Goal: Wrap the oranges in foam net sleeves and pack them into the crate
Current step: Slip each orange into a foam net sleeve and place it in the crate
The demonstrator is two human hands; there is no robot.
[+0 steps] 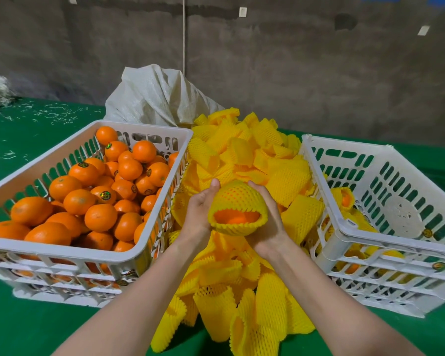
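Observation:
An orange [235, 217] sits inside a yellow foam net sleeve [238, 199], showing through the sleeve's open end toward me. My left hand [202, 209] grips the sleeve's left side with the thumb up along it. My right hand [266, 224] cups its right side and underside. Both hands hold it above a heap of loose yellow sleeves [244, 155]. The white crate on the left [62, 249] is full of bare oranges [100, 217]. The white crate on the right [350, 227] holds several wrapped oranges [344, 197] along its near-left side.
A white woven sack [154, 96] lies behind the sleeve heap. The green table cover [23, 129] carries white shreds at the back left. A grey wall stands behind the table. The sleeve heap spills forward between the crates toward the table's near edge.

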